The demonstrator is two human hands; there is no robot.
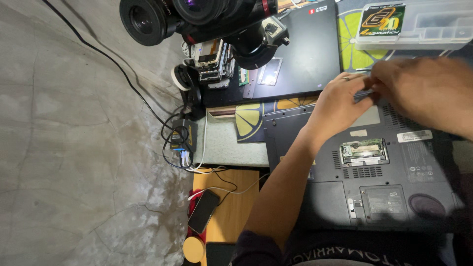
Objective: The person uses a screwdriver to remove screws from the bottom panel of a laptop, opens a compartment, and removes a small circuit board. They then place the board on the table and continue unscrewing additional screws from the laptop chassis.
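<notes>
Two hands, left hand (340,101) and right hand (419,91), are pinched together on a small dark part (365,93) above the upturned laptop (384,167) at the desk's far edge.

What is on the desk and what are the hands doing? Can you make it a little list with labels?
left hand: on the upturned laptop, fingers pinched at its top edge
right hand: blurred, meeting the left hand
open slot: uncovered, green board inside
closed black laptop: behind, flat
phone: on the wooden table, cable nearby
microscope: top left
clear plastic box: top right
</notes>
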